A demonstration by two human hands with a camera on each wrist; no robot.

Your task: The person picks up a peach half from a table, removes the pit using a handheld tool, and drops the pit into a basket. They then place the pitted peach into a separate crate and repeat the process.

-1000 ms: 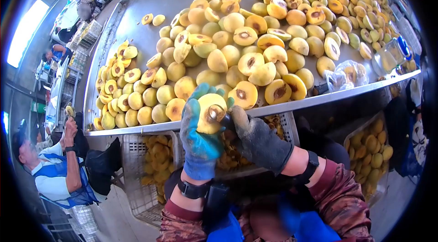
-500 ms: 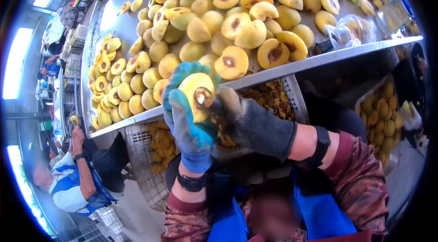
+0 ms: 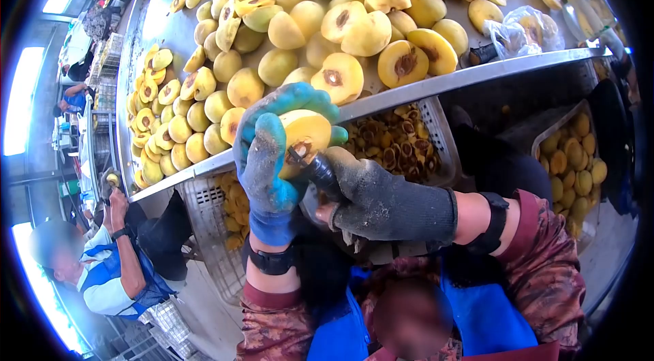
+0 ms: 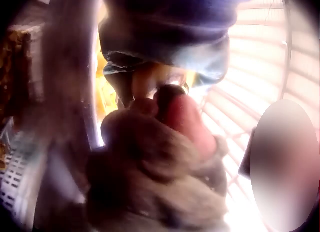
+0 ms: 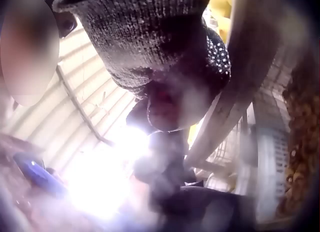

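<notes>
In the head view my left hand (image 3: 269, 150), in a teal and blue glove, holds a yellow peach half (image 3: 308, 128) with fingers wrapped round it. A brown pit shows at its cut face. My right hand (image 3: 388, 201), in a dark grey glove with a bare fingertip poking out, grips a black-handled tool (image 3: 320, 174). The tool's metal end is at the pit; its exact shape is hidden. The left wrist view shows the bare fingertip (image 4: 190, 124) against the dark handle. Glare washes out much of the right wrist view around the grey glove (image 5: 150, 47).
A metal table (image 3: 477, 76) bears many peach halves. Beneath its edge are a crate of brown-centred scraps (image 3: 398, 143), a left crate (image 3: 211, 218) and a right crate of peaches (image 3: 572, 163). A plastic bag (image 3: 524, 34) lies near the edge. Another person (image 3: 122, 272) works at left.
Both hands have drawn lower and nearer the body, off the table edge. The peach half has tipped in the left hand, and the tool has shifted at the pit. The head view has moved too.
</notes>
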